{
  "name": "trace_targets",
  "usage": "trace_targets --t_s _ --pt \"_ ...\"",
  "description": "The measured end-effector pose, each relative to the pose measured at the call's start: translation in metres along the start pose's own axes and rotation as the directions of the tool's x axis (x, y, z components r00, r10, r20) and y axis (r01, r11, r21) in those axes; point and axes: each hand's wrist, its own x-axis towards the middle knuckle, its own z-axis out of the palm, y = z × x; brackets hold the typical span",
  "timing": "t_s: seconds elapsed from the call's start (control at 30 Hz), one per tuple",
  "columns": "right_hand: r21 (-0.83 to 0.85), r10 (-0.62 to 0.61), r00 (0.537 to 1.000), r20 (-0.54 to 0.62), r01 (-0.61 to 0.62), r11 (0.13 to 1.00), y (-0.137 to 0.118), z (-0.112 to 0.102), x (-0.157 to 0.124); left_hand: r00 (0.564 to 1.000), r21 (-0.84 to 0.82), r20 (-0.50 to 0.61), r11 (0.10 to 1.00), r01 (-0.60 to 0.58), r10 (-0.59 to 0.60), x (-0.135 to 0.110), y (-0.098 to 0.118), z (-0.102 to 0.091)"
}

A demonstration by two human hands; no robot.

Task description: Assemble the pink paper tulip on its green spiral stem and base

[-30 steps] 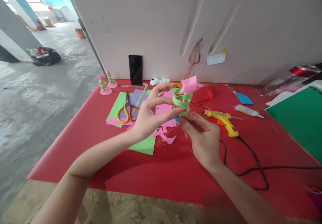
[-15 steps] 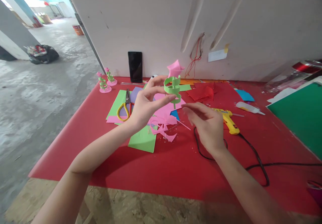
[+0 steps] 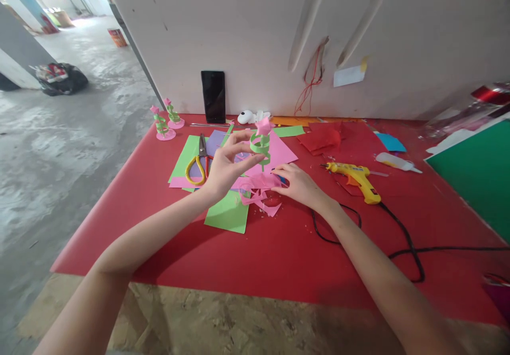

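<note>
My left hand (image 3: 229,166) pinches a paper flower (image 3: 263,127) between thumb and fingers. The flower has a pink bloom and a green stem with a curled green strip (image 3: 260,146) around it, and it stands roughly upright in the air. Just below and to its right is my right hand (image 3: 297,184), thumb and fingers apart, reaching over the pink paper scraps (image 3: 258,180). I cannot tell whether its fingertips touch the paper. Pink, green and purple sheets lie beneath both hands.
Yellow-and-red-handled scissors (image 3: 196,170) lie on the sheets at left. A yellow glue gun (image 3: 360,178) with a black cord rests at right, near a glue bottle (image 3: 398,162). Two finished-looking paper flowers (image 3: 164,126) stand at the back left, beside a leaning phone (image 3: 214,97).
My left hand has lowered the flower and moved it slightly left. My right hand has moved left and inward to the pink scraps, uncovering the glue gun.
</note>
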Motion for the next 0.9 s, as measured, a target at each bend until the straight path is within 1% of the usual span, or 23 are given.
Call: trace_targets --t_s 0.1,0.17,0.27,0.33,0.37,0.43,0.5,0.53,0.6,0.63,0.7,0.9 --pt "0.009 0.000 1.000 -0.017 0.000 1.000 0.002 -0.005 0.001 0.993 0.003 -0.081 0.996 0.090 -0.090 -0.013 -0.010 -0.008" --pt "0.031 0.021 0.998 -0.055 -0.019 0.999 0.001 -0.014 0.002 0.982 -0.028 -0.112 0.989 0.147 -0.149 -0.021 -0.012 -0.013" --pt "0.103 0.086 0.987 -0.132 -0.072 0.992 -0.004 -0.030 -0.002 0.959 -0.151 -0.116 0.959 0.240 -0.259 -0.029 -0.009 -0.018" --pt "0.173 0.112 0.985 -0.131 -0.089 0.981 -0.013 -0.036 -0.012 0.929 -0.247 -0.082 0.911 0.331 -0.361 -0.036 -0.008 -0.018" --pt "0.211 0.107 0.989 -0.101 -0.083 0.974 -0.019 -0.036 -0.020 0.910 -0.282 -0.055 0.880 0.382 -0.412 -0.041 -0.009 -0.017" --pt "0.287 0.054 0.998 0.012 -0.055 0.956 -0.034 -0.031 -0.041 0.863 -0.312 0.017 0.817 0.484 -0.505 -0.052 -0.012 -0.015" --pt "0.358 -0.041 0.985 0.166 -0.022 0.934 -0.047 -0.020 -0.061 0.808 -0.323 0.092 0.751 0.577 -0.582 -0.064 -0.017 -0.013" --pt "0.381 -0.071 0.974 0.215 -0.017 0.925 -0.052 -0.014 -0.070 0.784 -0.326 0.121 0.721 0.611 -0.610 -0.069 -0.020 -0.012" --pt "0.399 -0.089 0.963 0.253 -0.021 0.917 -0.057 -0.005 -0.080 0.747 -0.328 0.160 0.679 0.657 -0.645 -0.074 -0.026 -0.010" --pt "0.403 -0.084 0.963 0.256 -0.027 0.915 -0.056 -0.003 -0.082 0.738 -0.330 0.171 0.668 0.667 -0.653 -0.074 -0.028 -0.010" --pt "0.409 -0.067 0.966 0.249 -0.042 0.912 -0.051 -0.001 -0.078 0.736 -0.338 0.180 0.662 0.669 -0.652 -0.069 -0.033 -0.009" --pt "0.437 -0.027 0.981 0.194 -0.062 0.897 -0.029 -0.005 -0.048 0.773 -0.377 0.173 0.684 0.625 -0.611 -0.042 -0.044 -0.005"
